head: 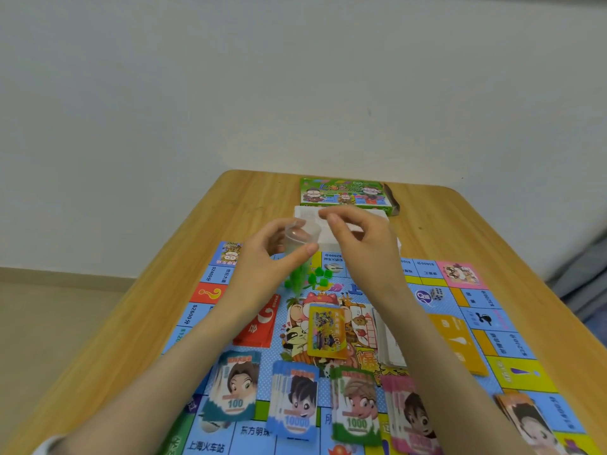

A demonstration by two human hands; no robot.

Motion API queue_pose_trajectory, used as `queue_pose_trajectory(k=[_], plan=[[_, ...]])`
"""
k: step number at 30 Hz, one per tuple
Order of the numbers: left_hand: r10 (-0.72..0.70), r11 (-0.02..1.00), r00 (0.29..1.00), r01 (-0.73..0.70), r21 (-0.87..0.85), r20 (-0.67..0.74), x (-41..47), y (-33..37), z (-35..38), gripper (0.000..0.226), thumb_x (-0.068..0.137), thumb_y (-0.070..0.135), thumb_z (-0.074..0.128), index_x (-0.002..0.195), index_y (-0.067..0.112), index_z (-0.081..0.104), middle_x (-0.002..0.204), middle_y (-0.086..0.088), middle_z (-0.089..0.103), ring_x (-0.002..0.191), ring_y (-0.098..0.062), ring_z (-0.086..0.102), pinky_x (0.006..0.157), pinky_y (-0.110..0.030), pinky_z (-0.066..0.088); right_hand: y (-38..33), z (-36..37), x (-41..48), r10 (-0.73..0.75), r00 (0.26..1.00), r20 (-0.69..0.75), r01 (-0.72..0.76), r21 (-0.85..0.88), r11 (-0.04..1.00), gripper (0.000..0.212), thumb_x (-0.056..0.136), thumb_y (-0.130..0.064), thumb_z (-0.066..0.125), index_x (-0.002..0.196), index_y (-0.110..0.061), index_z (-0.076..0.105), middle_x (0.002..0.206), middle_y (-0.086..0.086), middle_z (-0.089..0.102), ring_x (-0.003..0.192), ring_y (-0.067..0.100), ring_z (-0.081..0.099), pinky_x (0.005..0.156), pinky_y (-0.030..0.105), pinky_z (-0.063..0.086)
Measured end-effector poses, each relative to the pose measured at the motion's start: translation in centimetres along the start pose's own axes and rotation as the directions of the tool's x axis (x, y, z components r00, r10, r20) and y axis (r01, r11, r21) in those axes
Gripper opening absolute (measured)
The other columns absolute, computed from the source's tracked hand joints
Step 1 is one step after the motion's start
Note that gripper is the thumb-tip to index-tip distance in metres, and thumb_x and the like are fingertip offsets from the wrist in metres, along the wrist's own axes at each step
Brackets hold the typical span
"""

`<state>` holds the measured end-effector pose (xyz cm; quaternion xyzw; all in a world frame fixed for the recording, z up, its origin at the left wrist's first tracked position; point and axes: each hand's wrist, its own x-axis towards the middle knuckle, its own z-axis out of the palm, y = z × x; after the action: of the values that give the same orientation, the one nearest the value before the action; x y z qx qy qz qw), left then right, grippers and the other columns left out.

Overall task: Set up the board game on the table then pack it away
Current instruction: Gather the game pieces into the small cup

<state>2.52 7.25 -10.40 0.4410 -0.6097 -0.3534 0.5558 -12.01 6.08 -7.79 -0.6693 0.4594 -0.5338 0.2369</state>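
Head | left hand point(262, 257) grips clear bag point(300, 234) | right hand point(358, 239) pinches its top | risk: fast tip scatters green houses point(320, 276) off board point(197, 315)

Wooden worktop point(144, 323) with rounded far corners, set against a plain wall.
A colourful game board point(292, 333) lies flat across the near and middle part of it, reaching close to both side edges. The green game box point(345, 192) lies at the far edge. A white sheet point(307, 213) lies between box and board, just beside the box. Bare wood shows on both sides.
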Motion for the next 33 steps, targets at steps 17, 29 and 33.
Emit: queue_pose_trajectory(k=[17,29,33], plan=[[-0.012,1.0,0.998,0.01,-0.021,-0.066,0.2,0.2,-0.2,0.039,0.072,0.028,0.072,0.109,0.018,0.065,0.105,0.002,0.07,0.097,-0.008,0.066,0.088,-0.025,0.052,2.2,1.1,-0.6,0.285,0.885,0.368,0.035,-0.663,0.748,0.025,0.085,0.001,0.053,0.095,-0.012,0.072,0.105,0.009,0.066,0.092,0.024,0.062,0.081,0.034,0.052],[-0.007,1.0,0.999,0.007,-0.008,-0.036,0.0,0.1,-0.2,0.042,0.067,0.036,0.071,0.107,0.024,0.064,0.107,0.003,0.069,0.1,-0.009,0.065,0.091,-0.029,0.052,2.3,0.9,-0.2,0.31,0.88,0.359,0.038,-0.704,0.709,0.023,0.083,0.002,0.058,0.095,-0.013,0.07,0.109,0.009,0.061,0.095,0.026,0.062,0.083,0.036,0.053],[-0.009,1.0,0.999,0.009,0.004,-0.037,0.0,0.2,-0.1,0.042,0.066,0.036,0.071,0.106,0.026,0.064,0.107,0.005,0.069,0.1,-0.007,0.064,0.091,-0.027,0.052,2.6,1.0,-0.1,0.302,0.89,0.34,0.025,-0.7,0.713,0.025,0.084,0.002,0.055,0.093,-0.014,0.071,0.109,0.009,0.063,0.094,0.026,0.062,0.085,0.036,0.052]])
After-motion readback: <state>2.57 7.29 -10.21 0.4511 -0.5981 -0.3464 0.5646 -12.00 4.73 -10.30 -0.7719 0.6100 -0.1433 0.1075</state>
